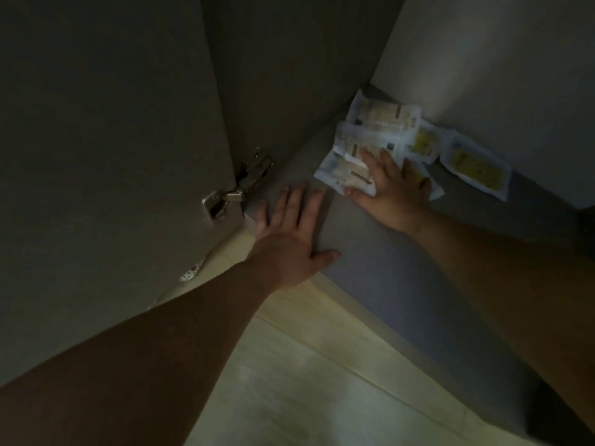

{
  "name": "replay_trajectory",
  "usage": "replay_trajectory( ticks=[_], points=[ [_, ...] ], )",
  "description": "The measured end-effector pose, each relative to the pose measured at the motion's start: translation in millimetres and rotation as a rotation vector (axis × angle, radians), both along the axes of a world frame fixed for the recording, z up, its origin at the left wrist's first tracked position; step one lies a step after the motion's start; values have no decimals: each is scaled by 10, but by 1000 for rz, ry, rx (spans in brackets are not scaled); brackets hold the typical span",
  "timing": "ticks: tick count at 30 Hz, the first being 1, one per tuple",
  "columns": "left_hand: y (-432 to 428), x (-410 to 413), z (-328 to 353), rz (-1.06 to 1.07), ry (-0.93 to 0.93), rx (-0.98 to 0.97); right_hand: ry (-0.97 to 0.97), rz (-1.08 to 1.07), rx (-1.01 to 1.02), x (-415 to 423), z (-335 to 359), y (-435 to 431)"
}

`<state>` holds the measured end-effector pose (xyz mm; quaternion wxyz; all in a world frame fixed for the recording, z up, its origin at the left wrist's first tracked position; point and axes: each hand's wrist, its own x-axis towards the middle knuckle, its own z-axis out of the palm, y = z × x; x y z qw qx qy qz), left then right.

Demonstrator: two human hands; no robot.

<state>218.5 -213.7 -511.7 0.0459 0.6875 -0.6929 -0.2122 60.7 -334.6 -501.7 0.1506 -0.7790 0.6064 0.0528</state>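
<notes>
Head camera shows the right hand (394, 189) pressing straight, spread fingers on the white packets (343, 175) heaped at the back of the grey cabinet shelf (402, 272), while the left hand (289, 235) rests flat, fingers straight, near the door hinge (231, 189).

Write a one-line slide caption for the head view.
Left hand flat on the grey cabinet shelf, right hand resting on a pile of white packets at the back.

Print on packets (383, 119) seems unreadably blurred
</notes>
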Motion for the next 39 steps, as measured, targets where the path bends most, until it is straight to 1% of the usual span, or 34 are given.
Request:
replay_trajectory(
  ticks=[4, 6, 10, 11, 12, 14, 15, 16, 19, 21, 23, 25, 32, 36, 39],
  points=[
    [39, -22, 12, 66, 98, -57, -38, 44, 41, -136, 36, 455],
    [48, -47, 19, 84, 84, -62, -56, 80, 53, -189, 45, 732],
    [103, -42, 48, 59, -6, -13, -146, 46, 118, -215, 44, 1047],
    [121, -37, 58, 31, -42, 11, -207, 35, 145, -207, 58, 1072],
    [133, -31, 70, 2, -77, 42, -339, -7, 199, -212, 90, 1071],
    [127, -10, 109, -26, -113, 105, -737, -208, 326, -201, 246, 992],
    [118, 1, 125, -26, -112, 129, -855, -291, 332, -229, 299, 899],
    [109, 7, 140, -25, -109, 147, -851, -332, 269, -266, 336, 783],
    [87, -13, 150, -45, -177, 179, -553, -311, -15, -385, 339, 396],
    [81, -26, 135, -87, -275, 204, -278, -292, -79, -496, 234, 142],
    [70, -17, 111, -109, -312, 228, -96, -268, -97, -589, 129, -75],
    [62, -2, 91, -108, -291, 243, -81, -282, -107, -614, 93, -249],
    [68, -4, 108, -111, -262, 253, -279, -328, -63, -313, 122, -603],
    [75, -8, 102, -113, -245, 253, -184, -227, 62, -168, 65, -734],
    [80, -1, 99, -114, -229, 260, -103, -198, 63, -126, -26, -710]
  ],
)
